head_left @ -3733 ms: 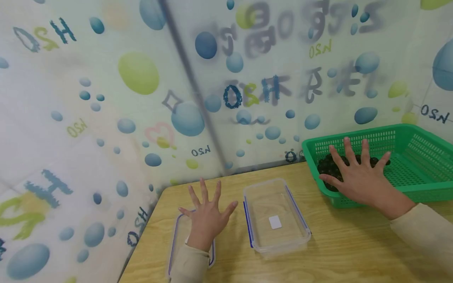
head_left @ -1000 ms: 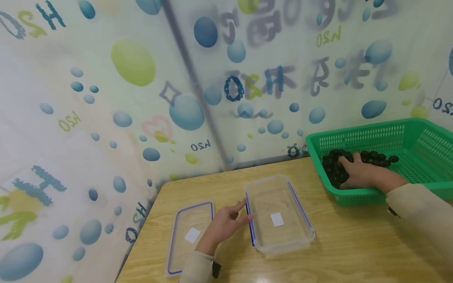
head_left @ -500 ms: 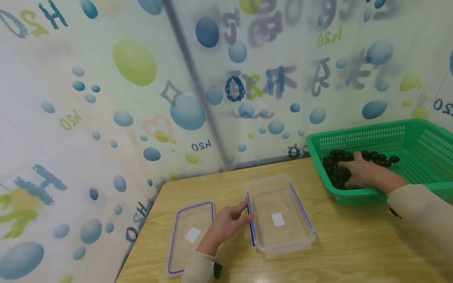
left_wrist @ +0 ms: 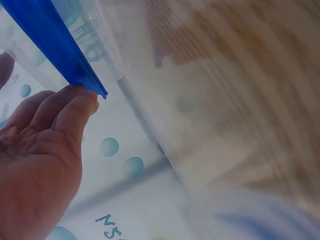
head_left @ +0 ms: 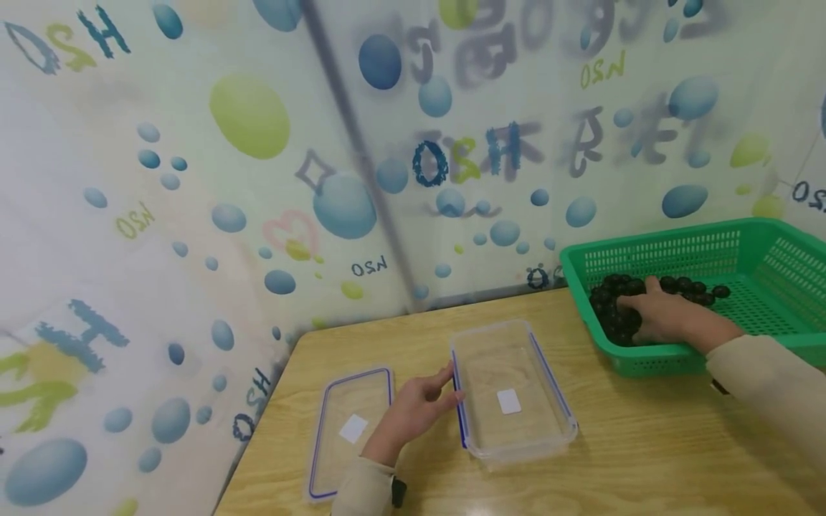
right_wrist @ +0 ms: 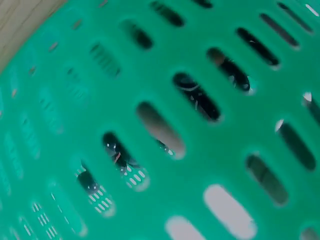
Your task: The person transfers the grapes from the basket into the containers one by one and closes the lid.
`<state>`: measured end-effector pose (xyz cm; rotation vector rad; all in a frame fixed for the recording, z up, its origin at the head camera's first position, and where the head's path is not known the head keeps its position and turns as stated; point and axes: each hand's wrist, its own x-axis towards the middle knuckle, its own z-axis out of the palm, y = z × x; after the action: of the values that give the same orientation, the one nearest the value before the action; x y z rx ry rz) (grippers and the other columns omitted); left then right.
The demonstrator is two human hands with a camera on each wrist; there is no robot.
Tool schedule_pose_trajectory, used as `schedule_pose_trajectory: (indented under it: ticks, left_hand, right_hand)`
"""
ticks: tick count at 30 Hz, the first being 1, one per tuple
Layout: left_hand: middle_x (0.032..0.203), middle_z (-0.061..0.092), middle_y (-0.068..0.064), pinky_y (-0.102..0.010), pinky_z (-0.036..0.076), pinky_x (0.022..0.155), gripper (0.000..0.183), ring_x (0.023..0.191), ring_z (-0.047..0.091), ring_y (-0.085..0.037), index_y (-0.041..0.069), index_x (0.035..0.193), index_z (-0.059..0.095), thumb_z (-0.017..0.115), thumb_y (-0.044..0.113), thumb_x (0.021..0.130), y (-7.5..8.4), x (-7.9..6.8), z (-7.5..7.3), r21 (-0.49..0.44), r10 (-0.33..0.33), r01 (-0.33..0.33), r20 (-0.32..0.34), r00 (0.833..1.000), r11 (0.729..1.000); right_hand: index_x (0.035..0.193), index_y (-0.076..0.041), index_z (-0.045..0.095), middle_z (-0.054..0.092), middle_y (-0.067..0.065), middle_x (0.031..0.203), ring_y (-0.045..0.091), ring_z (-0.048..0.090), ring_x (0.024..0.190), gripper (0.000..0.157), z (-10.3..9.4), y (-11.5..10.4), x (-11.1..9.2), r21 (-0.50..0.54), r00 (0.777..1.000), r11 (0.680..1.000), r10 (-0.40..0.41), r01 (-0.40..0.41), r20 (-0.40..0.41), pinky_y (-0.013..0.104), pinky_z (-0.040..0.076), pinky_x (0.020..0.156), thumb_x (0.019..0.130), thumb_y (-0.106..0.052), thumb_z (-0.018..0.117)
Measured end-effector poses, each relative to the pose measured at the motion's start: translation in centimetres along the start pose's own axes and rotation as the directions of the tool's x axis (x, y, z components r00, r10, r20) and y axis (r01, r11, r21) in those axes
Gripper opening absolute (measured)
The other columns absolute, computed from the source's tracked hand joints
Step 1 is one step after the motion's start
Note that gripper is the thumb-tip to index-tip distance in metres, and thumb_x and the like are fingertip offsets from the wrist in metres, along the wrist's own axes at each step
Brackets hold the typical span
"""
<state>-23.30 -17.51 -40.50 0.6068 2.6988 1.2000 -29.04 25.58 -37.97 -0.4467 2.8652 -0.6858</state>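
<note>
My left hand touches the left side of a clear, open-topped plastic food container with its fingertips. In the left wrist view its fingers lie fairly straight against the blue clip of that container. Inside the green basket, my right hand reaches down among dark round fruits that look like grapes. Its lower fingers are hidden by the fruits and the rim, so its grip is not visible. Through the slots of the basket wall the right wrist view shows dark glossy pieces.
A flat clear lid with a blue seal lies left of the container, partly under the left forearm. The wooden table meets a wall covering printed with bubbles and letters at its back and left.
From spread out in the air, the left hand came to the container's side and the right hand down into the fruits. Over the last second both have hardly moved.
</note>
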Motion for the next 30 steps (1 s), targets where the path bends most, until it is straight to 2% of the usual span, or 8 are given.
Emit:
schedule_pose_trajectory:
  ticks: [5, 8, 11, 20, 25, 30]
  left_hand:
    - [0.144, 0.045, -0.016, -0.044, 0.042, 0.104, 0.054, 0.124, 0.052, -0.035, 0.006, 0.143, 0.049, 0.063, 0.033, 0.098, 0.0, 0.1, 0.2, -0.004, -0.005, 0.005, 0.014, 1.000, 1.000]
    - [0.144, 0.045, -0.017, -0.044, 0.043, 0.103, 0.055, 0.124, 0.052, -0.035, 0.006, 0.144, 0.048, 0.062, 0.033, 0.098, 0.0, 0.1, 0.1, 0.012, -0.003, 0.003, 0.018, 1.000, 1.000]
    - [0.144, 0.045, -0.018, -0.044, 0.043, 0.104, 0.055, 0.124, 0.052, -0.035, 0.006, 0.144, 0.047, 0.062, 0.033, 0.099, 0.0, 0.1, 0.0, 0.027, 0.000, -0.001, 0.018, 1.000, 1.000]
    - [0.145, 0.043, -0.018, -0.044, 0.043, 0.103, 0.055, 0.127, 0.050, -0.034, 0.006, 0.145, 0.046, 0.062, 0.033, 0.099, 0.0, 0.2, -0.1, 0.034, 0.007, -0.008, 0.021, 1.000, 0.999]
    - [0.144, 0.044, -0.020, -0.044, 0.043, 0.103, 0.055, 0.125, 0.051, -0.034, 0.005, 0.144, 0.047, 0.061, 0.033, 0.099, 0.0, 0.2, -0.1, 0.050, 0.011, -0.012, 0.022, 1.000, 0.999]
    - [0.144, 0.045, -0.019, -0.044, 0.042, 0.104, 0.056, 0.126, 0.051, -0.034, 0.005, 0.144, 0.047, 0.061, 0.033, 0.099, 0.0, 0.2, -0.1, 0.045, 0.009, -0.010, 0.024, 1.000, 0.999]
  right_hand:
    - [0.118, 0.002, 0.054, 0.014, 0.048, 0.124, 0.020, 0.039, 0.051, 0.038, -0.4, 0.0, -0.3, 0.028, 0.999, 0.999, -0.027, 0.028, -0.035, 0.033, 0.034, 0.048, 0.084, -0.002, 0.069]
    - [0.116, 0.000, 0.053, 0.020, 0.041, 0.114, 0.019, 0.037, 0.049, 0.037, -1.3, -0.4, -0.5, 0.007, 0.996, 0.999, -0.049, 0.050, -0.070, 0.034, 0.034, 0.046, 0.085, -0.005, 0.072]
    - [0.118, 0.001, 0.053, 0.022, 0.039, 0.112, 0.020, 0.038, 0.050, 0.041, -2.5, -1.1, -0.8, -0.022, 0.992, 0.998, -0.064, 0.062, -0.107, 0.034, 0.034, 0.046, 0.085, -0.008, 0.074]
    - [0.131, 0.002, 0.049, 0.018, 0.040, 0.127, 0.022, 0.041, 0.051, 0.053, -5.4, -4.5, -1.5, -0.133, 0.967, 0.987, -0.123, 0.094, -0.224, 0.035, 0.034, 0.046, 0.086, -0.012, 0.074]
    - [0.136, 0.000, 0.047, 0.018, 0.036, 0.132, 0.018, 0.039, 0.047, 0.057, -5.3, -7.2, -1.8, -0.140, 0.956, 0.981, -0.163, 0.132, -0.244, 0.034, 0.033, 0.045, 0.086, -0.012, 0.073]
    - [0.130, -0.005, 0.052, 0.022, 0.033, 0.133, 0.016, 0.036, 0.044, 0.051, -4.9, -9.5, -1.7, -0.157, 0.936, 0.970, -0.222, 0.184, -0.274, 0.033, 0.032, 0.044, 0.084, -0.009, 0.074]
